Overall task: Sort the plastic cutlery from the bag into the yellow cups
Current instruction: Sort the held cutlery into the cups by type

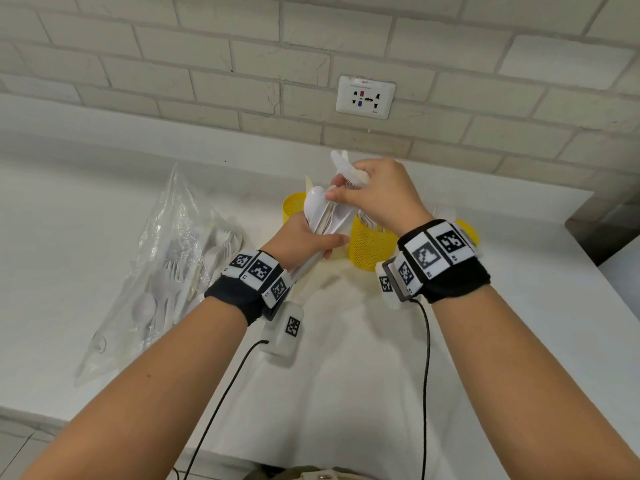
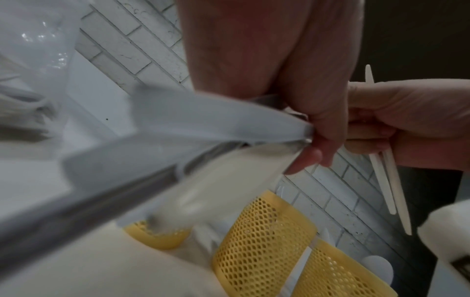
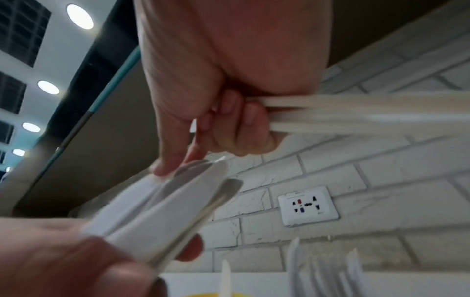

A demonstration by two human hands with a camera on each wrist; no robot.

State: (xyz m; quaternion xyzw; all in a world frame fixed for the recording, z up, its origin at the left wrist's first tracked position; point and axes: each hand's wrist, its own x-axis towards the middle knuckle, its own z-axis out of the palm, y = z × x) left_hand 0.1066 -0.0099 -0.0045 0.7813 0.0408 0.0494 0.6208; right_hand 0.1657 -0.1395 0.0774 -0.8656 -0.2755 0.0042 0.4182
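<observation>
My left hand grips a bundle of white plastic cutlery upright above the counter, spoon bowls at the top. My right hand holds a few cream knives in its curled fingers while its thumb and forefinger touch the top of the bundle. In the right wrist view those knives run out to the right. Three yellow mesh cups stand behind the hands: left cup, middle cup with cutlery inside, right cup mostly hidden by my wrist. The clear bag lies at the left with more cutlery.
A white counter runs to a brick wall with a socket plate. The counter's right edge drops off beside the cups. Cables hang from both wrist bands.
</observation>
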